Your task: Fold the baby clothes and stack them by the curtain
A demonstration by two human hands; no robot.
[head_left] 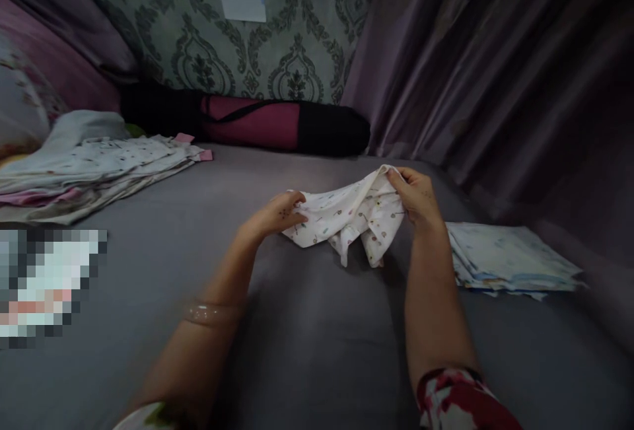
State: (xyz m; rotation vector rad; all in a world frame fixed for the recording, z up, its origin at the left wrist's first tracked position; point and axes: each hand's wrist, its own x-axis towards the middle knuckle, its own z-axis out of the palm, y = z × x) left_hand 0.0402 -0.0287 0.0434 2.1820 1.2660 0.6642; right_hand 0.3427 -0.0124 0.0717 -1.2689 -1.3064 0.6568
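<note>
A small white printed cloth garment [341,212] hangs between my two hands, just above the grey bed sheet [317,337]. Its lower edges droop in loose folds, and its exact kind does not show. At its left end, my left hand [280,212] pinches the fabric between thumb and fingers. My right hand [416,192] is closed on the upper right edge, held a little higher than the left. Right of my right forearm lies a flat stack of folded pale cloths [510,255].
Spread, layered clothes [99,169] lie at the left. A long black and maroon bag [252,119] rests along the patterned wall. Purple curtains [475,53] hang at the right. A pixelated patch covers part of the lower left.
</note>
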